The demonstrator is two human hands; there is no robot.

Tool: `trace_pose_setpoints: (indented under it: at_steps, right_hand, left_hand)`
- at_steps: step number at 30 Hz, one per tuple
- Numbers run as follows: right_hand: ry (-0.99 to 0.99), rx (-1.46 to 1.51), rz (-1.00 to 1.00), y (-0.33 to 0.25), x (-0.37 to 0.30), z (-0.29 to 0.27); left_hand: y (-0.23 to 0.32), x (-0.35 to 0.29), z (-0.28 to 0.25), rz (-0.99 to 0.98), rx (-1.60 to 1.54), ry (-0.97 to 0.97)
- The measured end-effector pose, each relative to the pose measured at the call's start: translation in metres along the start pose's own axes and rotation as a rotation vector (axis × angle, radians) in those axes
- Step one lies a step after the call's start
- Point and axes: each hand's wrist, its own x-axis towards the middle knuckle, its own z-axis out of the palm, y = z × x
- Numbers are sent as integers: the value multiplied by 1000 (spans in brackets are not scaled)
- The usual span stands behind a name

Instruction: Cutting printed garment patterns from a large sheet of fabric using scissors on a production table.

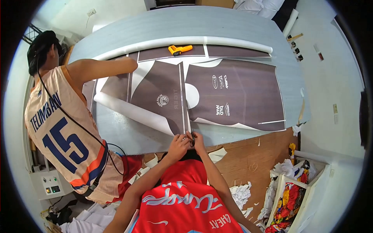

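Observation:
A large brown printed sheet with white shapes lies flat on a grey table. My left hand pinches the sheet's near edge, where a narrow white strip runs between two brown panels. My right hand is right beside it, closed on a small black cutting tool whose tip meets the same edge. Both hands touch each other at the table's front edge. I cannot tell exactly what kind of tool it is.
A co-worker in a peach jersey stands at the left, one arm stretched over the sheet. A yellow gun-shaped tool and a white roll lie at the far side. Paper scraps and a box of colourful fabric sit at lower right.

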Motion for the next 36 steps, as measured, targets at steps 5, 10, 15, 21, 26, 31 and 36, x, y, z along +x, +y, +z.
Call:
trace_pose_setpoints:
  at_steps: [5, 10, 15, 21, 26, 31, 36]
  right_hand:
    - [-11, -17, 29, -9, 7, 1]
    - [-17, -9, 9, -10, 11, 4]
    - [-2, -1, 9, -14, 19, 8]
    - [44, -89, -31, -9, 31, 10]
    - [65, -136, -31, -28, 38, 14]
    - [40, -171, -34, -57, 45, 16]
    - [50, -220, -51, -75, 52, 23]
  left_hand:
    - [-6, 3, -1, 27, -18, -42]
    - [-11, 5, -3, 45, -25, -70]
    - [-13, 7, -6, 48, -39, -91]
    - [-10, 8, -14, 34, -67, -110]
    - [-11, 6, -15, 33, -67, -116]
    - [-12, 4, -16, 37, -90, -129]
    - [-11, 2, -21, 52, -100, -141]
